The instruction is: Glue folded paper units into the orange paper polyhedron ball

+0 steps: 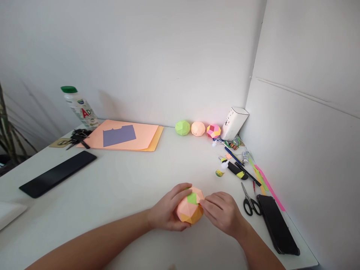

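Observation:
My left hand (173, 210) is wrapped round a faceted paper ball (189, 210) in peach, orange and green, with the thumb below and fingers on top. The green patch faces up near the ball's top. At the ball's right side my right hand (223, 213) pinches a small peach paper flap (199, 196) between thumb and fingertips. Whether the flap is joined to the ball there, I cannot tell. A small glue bottle (221, 171) with a white nozzle stands beyond my right hand. Black-handled scissors (250, 202) lie to its right.
Three finished-looking paper balls, green (182, 128), peach (198, 128) and multicoloured (213, 131), line the wall beside a white box (234, 123). A utility knife (236, 169), pens and a phone (278, 225) lie right. Paper sheets (143, 137), a bottle (81, 107) and a black slab (57, 174) are left.

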Action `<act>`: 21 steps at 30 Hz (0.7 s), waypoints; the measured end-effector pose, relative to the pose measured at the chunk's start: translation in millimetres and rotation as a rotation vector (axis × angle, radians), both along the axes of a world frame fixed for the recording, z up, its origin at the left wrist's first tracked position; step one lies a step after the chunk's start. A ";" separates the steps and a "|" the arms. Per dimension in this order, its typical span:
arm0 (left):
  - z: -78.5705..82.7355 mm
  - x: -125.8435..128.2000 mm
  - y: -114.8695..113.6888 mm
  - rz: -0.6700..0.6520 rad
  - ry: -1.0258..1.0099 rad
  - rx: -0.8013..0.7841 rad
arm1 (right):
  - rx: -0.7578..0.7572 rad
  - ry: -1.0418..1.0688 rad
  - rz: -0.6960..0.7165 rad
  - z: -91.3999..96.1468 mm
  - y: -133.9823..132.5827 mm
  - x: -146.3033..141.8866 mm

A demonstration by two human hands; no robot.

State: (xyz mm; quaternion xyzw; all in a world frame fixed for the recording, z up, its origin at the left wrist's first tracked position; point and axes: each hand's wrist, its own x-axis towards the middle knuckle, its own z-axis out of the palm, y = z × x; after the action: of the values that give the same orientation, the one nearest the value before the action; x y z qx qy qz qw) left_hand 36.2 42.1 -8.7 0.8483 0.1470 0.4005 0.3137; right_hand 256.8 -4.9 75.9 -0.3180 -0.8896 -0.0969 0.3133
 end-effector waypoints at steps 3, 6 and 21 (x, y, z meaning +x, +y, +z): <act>0.7 -0.3 0.2 -0.002 0.004 -0.017 | -0.025 0.009 -0.002 -2.4 0.2 -0.2; 0.4 -0.3 0.4 -0.005 0.007 -0.020 | -0.049 0.018 0.003 -2.2 0.7 -0.5; -2.7 -1.7 -0.1 -0.007 0.011 -0.038 | -0.033 -0.082 -0.007 -0.4 3.0 0.0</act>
State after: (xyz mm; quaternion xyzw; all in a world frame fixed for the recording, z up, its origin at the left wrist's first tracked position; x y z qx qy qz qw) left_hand 34.5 42.1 -11.4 0.8448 0.1532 0.3920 0.3305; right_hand 256.8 -1.9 75.6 -0.3221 -0.9020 -0.0960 0.2709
